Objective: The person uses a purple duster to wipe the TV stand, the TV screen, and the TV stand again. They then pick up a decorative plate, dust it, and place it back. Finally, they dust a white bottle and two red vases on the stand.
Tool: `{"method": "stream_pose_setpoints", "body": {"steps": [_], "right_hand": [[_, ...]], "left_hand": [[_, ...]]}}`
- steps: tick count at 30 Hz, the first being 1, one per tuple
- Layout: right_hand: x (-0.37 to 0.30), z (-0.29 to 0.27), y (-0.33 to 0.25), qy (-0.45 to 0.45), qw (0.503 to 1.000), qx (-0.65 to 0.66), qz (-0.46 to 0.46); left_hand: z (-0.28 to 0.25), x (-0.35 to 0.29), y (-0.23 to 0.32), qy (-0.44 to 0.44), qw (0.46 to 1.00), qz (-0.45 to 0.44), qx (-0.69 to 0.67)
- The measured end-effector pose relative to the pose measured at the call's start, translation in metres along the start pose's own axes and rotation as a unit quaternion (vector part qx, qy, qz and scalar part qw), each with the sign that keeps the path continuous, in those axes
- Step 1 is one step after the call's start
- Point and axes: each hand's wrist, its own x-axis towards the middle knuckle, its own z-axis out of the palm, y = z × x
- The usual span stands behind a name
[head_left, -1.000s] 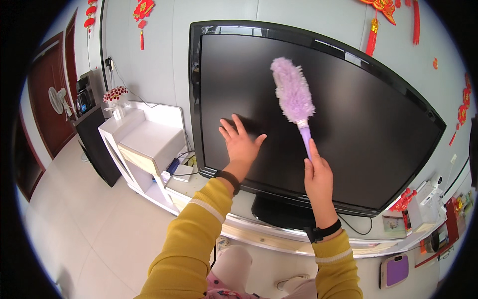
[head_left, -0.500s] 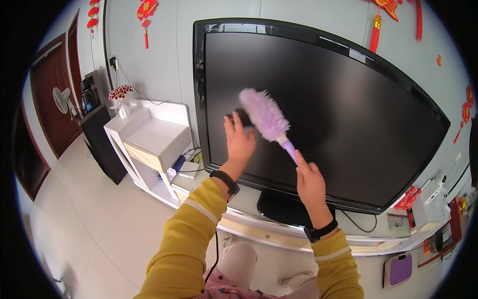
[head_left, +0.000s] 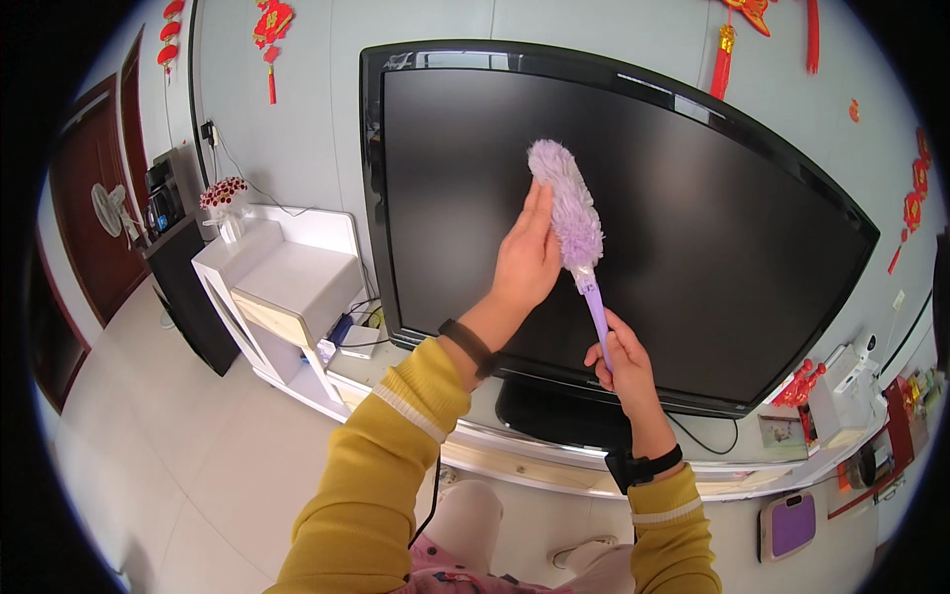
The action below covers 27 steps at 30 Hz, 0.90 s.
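Note:
A fluffy purple duster (head_left: 577, 220) slants upward in front of the large black television (head_left: 450, 168). Its purple handle is in my right hand (head_left: 627, 368), with the fingers wrapped round the lower end. Flat and stretched out, the fingers of my left hand (head_left: 529, 252) lie along the left side of the fluffy head and seem to touch it. My left palm is turned toward the duster and partly hidden. Whether the fluff touches the screen I cannot tell.
The television's black base (head_left: 554, 414) stands on a long white TV cabinet (head_left: 534, 465). A white shelf unit (head_left: 297, 267) with a flower vase (head_left: 230, 230) is on the left. At the right are a red ornament (head_left: 798, 384) and, on the floor, a purple scale (head_left: 792, 525).
The duster has swung more upright and shifted right. My left hand has moved up and right to the fluffy head, from which it was apart. The view has shifted slightly.

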Motion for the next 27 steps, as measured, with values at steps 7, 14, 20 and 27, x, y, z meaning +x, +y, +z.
{"method": "stream_pose_setpoints", "body": {"steps": [7, 14, 20, 27], "right_hand": [[0.003, -0.003, 0.003, 0.105, 0.989, -0.081, -0.066], [0.014, -0.019, -0.019, 0.314, 0.918, -0.087, -0.227], [0.038, -0.006, -0.019, 0.304, 0.925, -0.072, -0.214], [0.049, 0.054, 0.011, 0.127, 0.863, -0.411, -0.265]], "left_hand": [[0.003, -0.002, 0.015, -0.060, 0.997, 0.039, -0.005], [-0.001, -0.019, -0.027, -0.064, 0.962, -0.041, 0.262], [-0.030, -0.049, -0.088, -0.039, 0.941, -0.186, 0.281], [-0.047, -0.097, -0.128, -0.011, 0.913, -0.382, 0.144]]}}
